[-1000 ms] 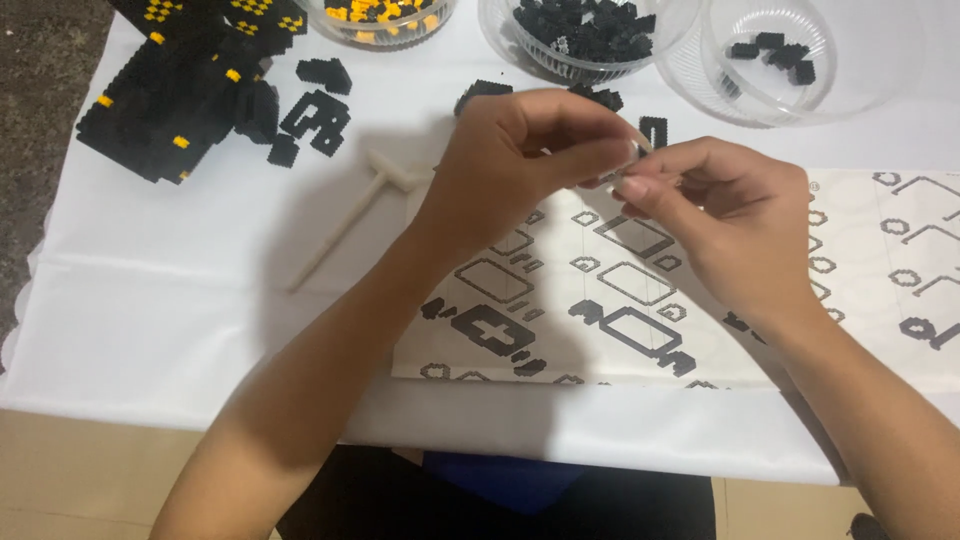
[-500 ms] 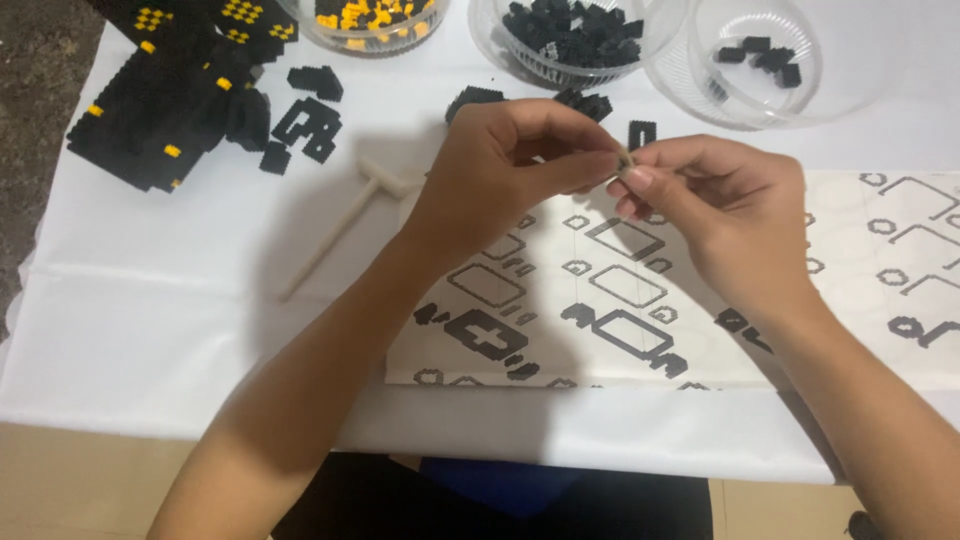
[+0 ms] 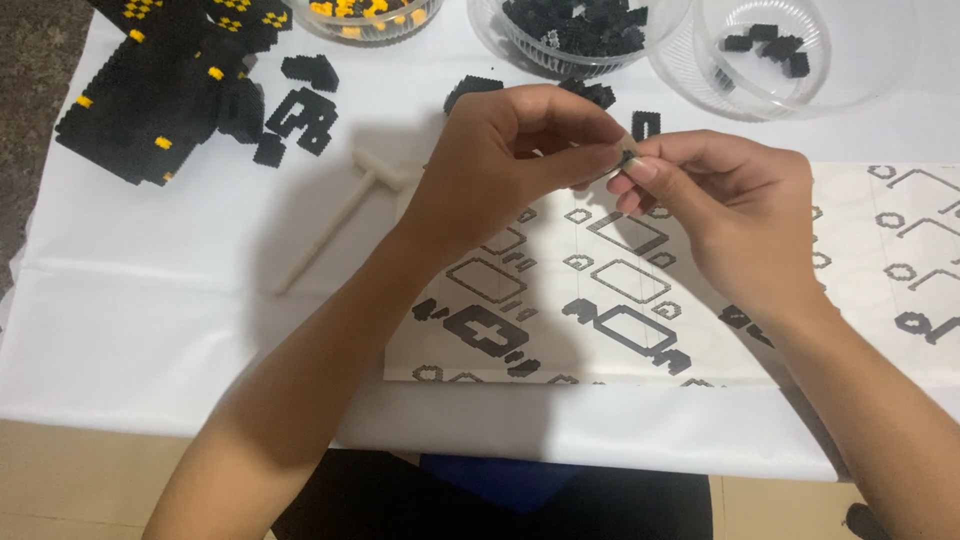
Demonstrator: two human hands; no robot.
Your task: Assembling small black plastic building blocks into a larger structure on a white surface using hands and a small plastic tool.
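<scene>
Both hands met in the air above the surface (image 3: pixel 150 330), and the tiny black brick (image 3: pixel 630 158) sat right between them, pinched at the meeting point of their fingertips. The left hand (image 3: pixel 505 165) curled over from the left, its fingers clamped on the brick's near end; the right hand (image 3: pixel 735 215) came in from the right, its fingers also closed on the piece. Neither hand was nearer, since both touched it. The brick was too small to tell its long axis. It looked hard and studded, like the black bricks heaped in the clear plastic bowl (image 3: pixel 585 30) beyond. Below lay a flat printed sheet (image 3: pixel 640 300) of block outlines on a white cloth, a pale T-shaped tool (image 3: pixel 335 215) lying slantwise to the left, and a blocky black-and-yellow model (image 3: pixel 150 95) at the far left corner
</scene>
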